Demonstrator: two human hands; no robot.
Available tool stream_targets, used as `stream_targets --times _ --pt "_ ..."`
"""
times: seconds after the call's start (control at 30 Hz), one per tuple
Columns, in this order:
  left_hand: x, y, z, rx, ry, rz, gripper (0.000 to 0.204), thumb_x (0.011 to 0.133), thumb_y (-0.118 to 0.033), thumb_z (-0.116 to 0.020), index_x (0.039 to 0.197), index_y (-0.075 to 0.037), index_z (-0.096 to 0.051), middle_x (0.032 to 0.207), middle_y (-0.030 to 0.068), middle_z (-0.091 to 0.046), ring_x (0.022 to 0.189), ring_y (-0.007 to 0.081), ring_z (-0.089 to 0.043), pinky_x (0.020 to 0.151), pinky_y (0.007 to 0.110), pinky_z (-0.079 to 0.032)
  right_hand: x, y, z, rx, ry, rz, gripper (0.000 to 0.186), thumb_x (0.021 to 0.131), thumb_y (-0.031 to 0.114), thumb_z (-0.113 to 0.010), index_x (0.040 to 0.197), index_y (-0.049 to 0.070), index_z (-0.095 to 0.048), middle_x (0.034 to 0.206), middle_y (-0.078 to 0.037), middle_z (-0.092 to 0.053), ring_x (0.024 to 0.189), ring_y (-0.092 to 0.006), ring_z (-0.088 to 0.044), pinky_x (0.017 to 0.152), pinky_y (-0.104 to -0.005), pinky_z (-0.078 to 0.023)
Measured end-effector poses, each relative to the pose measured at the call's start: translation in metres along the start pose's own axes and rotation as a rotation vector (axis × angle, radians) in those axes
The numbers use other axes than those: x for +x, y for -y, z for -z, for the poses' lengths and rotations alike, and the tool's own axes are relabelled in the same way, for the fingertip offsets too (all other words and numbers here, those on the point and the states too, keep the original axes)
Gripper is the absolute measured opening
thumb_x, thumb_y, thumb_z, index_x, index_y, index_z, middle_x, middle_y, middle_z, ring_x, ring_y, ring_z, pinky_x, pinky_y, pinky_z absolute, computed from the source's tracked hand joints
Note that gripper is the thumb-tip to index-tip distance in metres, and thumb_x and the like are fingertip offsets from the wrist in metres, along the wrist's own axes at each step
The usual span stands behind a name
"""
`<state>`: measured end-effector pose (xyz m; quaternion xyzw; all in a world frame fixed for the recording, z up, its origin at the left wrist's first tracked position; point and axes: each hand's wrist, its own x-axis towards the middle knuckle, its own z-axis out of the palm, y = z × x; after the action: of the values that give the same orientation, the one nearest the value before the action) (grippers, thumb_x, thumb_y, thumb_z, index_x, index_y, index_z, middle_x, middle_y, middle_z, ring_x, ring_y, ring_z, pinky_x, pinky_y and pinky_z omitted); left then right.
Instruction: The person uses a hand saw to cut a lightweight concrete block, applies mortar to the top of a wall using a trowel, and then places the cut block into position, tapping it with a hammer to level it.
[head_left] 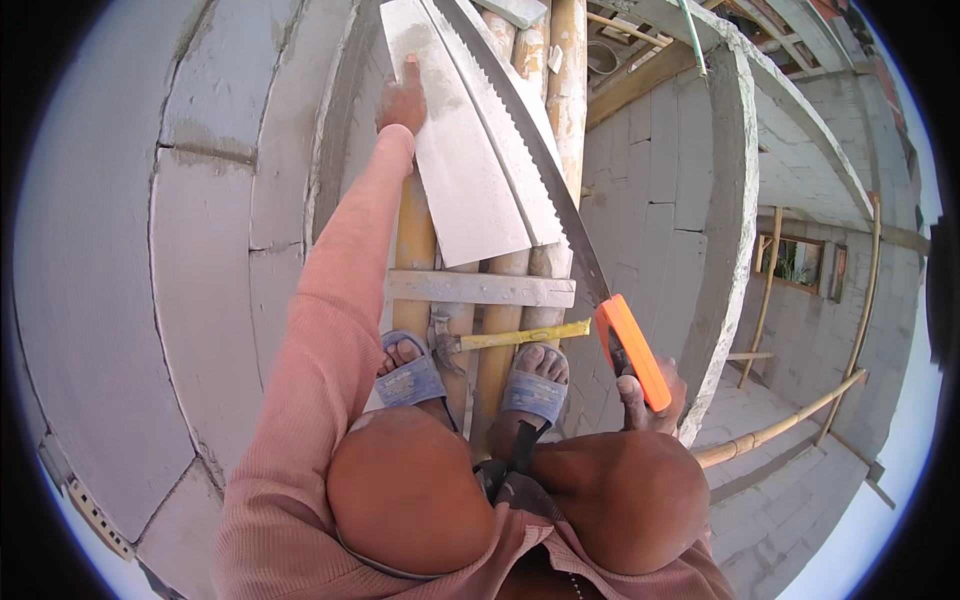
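In my right hand (660, 395) is the orange handle of a handsaw (558, 185), my fingers closed around it. Its long toothed blade slants up and away to the left, over a pale lightweight block (465, 180). A dark straight line runs lengthwise down the block, a narrow strip lying to its right. My left hand (403, 100) grips the block's left edge, one finger stretched along the top; its other fingers are mostly hidden. A claw hammer (520, 336) with a yellow handle lies between my sandalled feet and the block.
Bamboo poles (495, 375) form the platform underfoot, crossed by a wooden batten (482, 288). A grey block wall (210, 200) rises close on the left. On the right stands a rough wall edge (735, 230), with a drop to a lower floor (770, 420) and bamboo props (790, 420).
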<state>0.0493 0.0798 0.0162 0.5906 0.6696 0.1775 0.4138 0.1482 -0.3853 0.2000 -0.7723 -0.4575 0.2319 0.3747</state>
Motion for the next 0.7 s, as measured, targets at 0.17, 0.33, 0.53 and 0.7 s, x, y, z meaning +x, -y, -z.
stream_targets --times 0.17,0.33,0.53,0.7 --pt "0.025 -0.002 0.006 0.136 -0.002 0.068 0.095 0.095 -0.075 -0.029 0.141 0.005 -0.051 0.141 0.0263 -0.055 0.133 0.0424 -0.051 0.112 0.049 -0.039 0.114 0.048 0.002 0.135 0.022 0.049 0.035 0.094 0.028 -0.074 0.114 0.0 -0.063 0.079 -0.004 -0.061 0.071 -0.0134 -0.056 0.065 -0.0315 -0.049" --pt "0.011 -0.022 0.029 0.171 0.503 0.198 0.109 0.086 -0.087 -0.029 0.149 0.001 -0.042 0.152 0.0301 -0.041 0.135 0.047 -0.048 0.114 0.053 -0.034 0.203 0.089 -0.008 0.35 0.174 -0.176 0.039 0.099 0.034 -0.066 0.114 -0.002 -0.06 0.072 -0.001 -0.057 0.058 -0.0075 -0.052 0.055 -0.0263 -0.046" --pt "0.039 -0.004 0.03 0.473 0.123 0.159 0.103 0.088 -0.081 -0.039 0.158 -0.008 -0.018 0.146 0.0249 -0.049 0.127 0.0457 -0.055 0.106 0.054 -0.044 0.283 0.14 -0.008 0.343 0.364 -0.135 0.048 0.099 0.04 -0.062 0.11 -0.006 -0.055 0.07 -0.003 -0.054 0.049 -0.0107 -0.056 0.044 -0.0264 -0.046" --pt "-0.079 -0.04 0.003 0.141 -0.02 0.237 0.09 0.093 -0.071 -0.044 0.157 -0.01 -0.024 0.144 0.0228 -0.053 0.126 0.0421 -0.057 0.105 0.053 -0.043 0.271 0.138 -0.006 0.289 0.332 -0.243 0.055 0.099 0.041 -0.064 0.127 -0.005 -0.054 0.074 -0.007 -0.058 0.052 -0.0137 -0.059 0.052 -0.0293 -0.05"
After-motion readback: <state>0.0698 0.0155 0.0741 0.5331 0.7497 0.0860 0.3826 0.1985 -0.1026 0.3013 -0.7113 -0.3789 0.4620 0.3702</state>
